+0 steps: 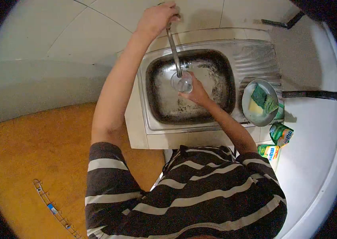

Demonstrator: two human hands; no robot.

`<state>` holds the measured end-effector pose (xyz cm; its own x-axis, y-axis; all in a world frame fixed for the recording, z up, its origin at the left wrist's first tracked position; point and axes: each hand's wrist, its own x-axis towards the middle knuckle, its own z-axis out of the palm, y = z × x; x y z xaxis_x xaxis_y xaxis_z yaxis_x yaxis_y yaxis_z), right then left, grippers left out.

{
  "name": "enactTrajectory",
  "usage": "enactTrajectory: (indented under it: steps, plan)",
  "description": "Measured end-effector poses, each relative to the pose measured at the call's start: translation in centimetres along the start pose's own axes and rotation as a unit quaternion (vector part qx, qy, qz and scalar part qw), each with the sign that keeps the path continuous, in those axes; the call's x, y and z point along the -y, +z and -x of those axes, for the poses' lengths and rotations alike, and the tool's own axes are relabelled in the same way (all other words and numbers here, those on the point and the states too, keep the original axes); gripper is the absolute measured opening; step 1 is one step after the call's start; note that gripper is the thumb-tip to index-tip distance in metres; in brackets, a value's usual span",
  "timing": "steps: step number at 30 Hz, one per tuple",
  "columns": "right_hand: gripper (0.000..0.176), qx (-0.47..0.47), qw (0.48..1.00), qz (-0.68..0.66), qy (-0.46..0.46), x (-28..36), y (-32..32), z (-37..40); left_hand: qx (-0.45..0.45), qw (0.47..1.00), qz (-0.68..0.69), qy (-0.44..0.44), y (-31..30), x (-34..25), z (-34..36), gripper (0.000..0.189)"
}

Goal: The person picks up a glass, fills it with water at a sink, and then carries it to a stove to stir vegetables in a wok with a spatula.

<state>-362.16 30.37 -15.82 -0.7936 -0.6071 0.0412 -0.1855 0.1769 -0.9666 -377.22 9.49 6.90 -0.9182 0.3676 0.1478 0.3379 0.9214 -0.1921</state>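
Note:
My left hand (157,19) reaches up to the wall and is closed around the top of the tap, where its handle is mostly hidden by my fingers. The tap's metal spout (173,49) slants down over the sink (232,85). Below the spout's end, my right hand (197,92) grips a clear cup (182,84) from its right side, with the mouth facing up. Whether water is running into it I cannot make out.
On the ridged drainboard (252,59) sits a bowl (248,113) holding green and yellow sponges (259,95). Two green dish-soap packs (282,134) lie beside the counter's right end. A metal hook rack (53,209) rests on the orange floor at left.

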Motion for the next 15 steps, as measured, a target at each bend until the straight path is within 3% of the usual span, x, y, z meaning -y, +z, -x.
enactTrajectory:
  steps: [2,4,8,11,15]
  plan:
    - [0.091,0.011,1.000,0.016,0.020,-0.8,0.4,-0.1,-0.022,1.000,0.005,-0.002,1.2,0.2,-0.1,0.032]
    - [0.090,0.015,1.000,-0.006,0.018,0.9,-0.1,-0.2,-0.028,0.993,0.111,-0.014,-0.2,-0.8,-0.5,0.020]
    - [0.090,0.009,1.000,-0.010,0.017,1.6,-0.3,-0.5,-0.037,0.996,0.077,-0.007,-0.3,-1.2,-1.0,0.020]
    - [0.094,-0.006,0.999,0.033,-0.013,2.1,-0.4,-0.5,0.012,0.997,0.040,-0.063,-1.1,-2.2,-1.3,0.019]
    - [0.096,0.000,0.999,0.019,-0.036,-0.3,0.4,-1.0,-0.044,0.995,0.065,-0.057,0.1,-1.6,-1.8,0.018]
